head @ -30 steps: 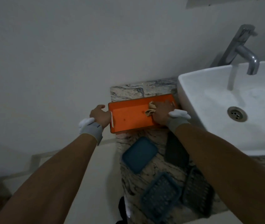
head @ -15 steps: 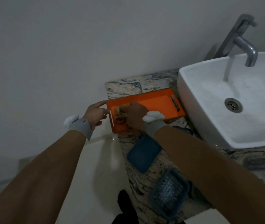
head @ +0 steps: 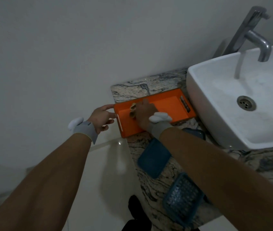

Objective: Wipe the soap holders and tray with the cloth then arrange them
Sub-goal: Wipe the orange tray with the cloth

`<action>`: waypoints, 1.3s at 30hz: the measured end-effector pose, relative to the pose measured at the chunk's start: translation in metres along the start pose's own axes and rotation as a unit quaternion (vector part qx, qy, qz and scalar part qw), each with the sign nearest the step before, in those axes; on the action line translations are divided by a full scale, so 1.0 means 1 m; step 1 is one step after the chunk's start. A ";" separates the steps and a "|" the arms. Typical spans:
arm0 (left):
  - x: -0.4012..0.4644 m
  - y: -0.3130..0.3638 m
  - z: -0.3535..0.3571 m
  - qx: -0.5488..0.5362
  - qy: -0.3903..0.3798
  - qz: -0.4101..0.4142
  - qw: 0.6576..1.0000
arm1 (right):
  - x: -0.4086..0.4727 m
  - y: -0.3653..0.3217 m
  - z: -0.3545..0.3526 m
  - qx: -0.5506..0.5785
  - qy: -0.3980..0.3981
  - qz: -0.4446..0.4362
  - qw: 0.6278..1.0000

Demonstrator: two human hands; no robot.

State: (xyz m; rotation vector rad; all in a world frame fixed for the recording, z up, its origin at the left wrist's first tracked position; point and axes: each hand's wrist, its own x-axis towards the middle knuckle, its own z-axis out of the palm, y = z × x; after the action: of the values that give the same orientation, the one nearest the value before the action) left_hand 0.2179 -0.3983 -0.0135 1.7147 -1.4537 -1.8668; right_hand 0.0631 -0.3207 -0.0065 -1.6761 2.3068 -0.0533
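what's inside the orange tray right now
The right hand presses a crumpled beige cloth into the orange rectangular plastic tray; its floor beneath them is hidden, the rest bare.

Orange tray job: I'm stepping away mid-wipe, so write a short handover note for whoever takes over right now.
Right hand presses the cloth inside the orange tray, near its left end. Left hand steadies the tray's left edge with open fingers. The tray sits on the marble counter beside the sink; the tap is running. Blue soap holders lie nearer on the counter, not arranged. Left: finish the tray, wipe the holders, arrange everything.
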 end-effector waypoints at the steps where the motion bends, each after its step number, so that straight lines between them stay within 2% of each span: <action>1: 0.000 0.000 -0.001 0.001 -0.001 0.000 1.000 | 0.000 -0.007 0.002 -0.010 -0.005 -0.021 1.000; 7: 0.002 -0.002 -0.001 -0.027 -0.021 -0.018 0.999 | -0.004 -0.014 -0.002 -0.032 -0.022 -0.107 0.994; 10: 0.003 -0.002 -0.001 -0.030 -0.031 -0.021 0.999 | 0.000 0.005 -0.004 -0.020 -0.031 -0.118 0.992; 14: 0.006 -0.003 -0.003 -0.028 -0.030 -0.022 0.999 | 0.003 0.049 -0.012 -0.039 -0.012 -0.071 0.997; 19: 0.007 -0.003 -0.003 -0.046 -0.039 -0.029 0.998 | 0.014 0.099 -0.025 -0.066 -0.010 0.080 0.995; 26: 0.003 0.004 -0.002 0.001 -0.013 -0.022 1.000 | 0.006 0.096 -0.034 0.005 -0.014 0.088 0.996; 29: 0.001 0.007 -0.001 0.034 0.003 -0.010 0.999 | 0.001 0.086 -0.035 -0.010 -0.057 0.093 0.994; 32: -0.007 0.011 0.003 0.081 0.032 0.018 0.996 | -0.004 0.068 -0.038 0.076 -0.086 0.018 0.993; 35: -0.018 0.021 0.005 0.108 0.075 0.065 0.989 | -0.004 0.047 -0.048 0.198 -0.068 -0.043 0.977; 37: -0.026 0.038 0.005 0.083 0.097 0.099 0.987 | -0.003 0.034 -0.065 0.274 -0.049 -0.041 0.960; 39: -0.039 0.062 0.004 0.009 0.082 0.111 0.990 | -0.001 0.024 -0.089 0.370 -0.022 -0.027 0.928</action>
State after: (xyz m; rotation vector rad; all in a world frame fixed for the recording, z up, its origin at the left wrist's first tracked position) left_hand 0.1986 -0.3989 0.0577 1.5982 -1.5283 -1.5670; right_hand 0.0186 -0.3247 0.0741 -1.3068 1.8440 -0.7826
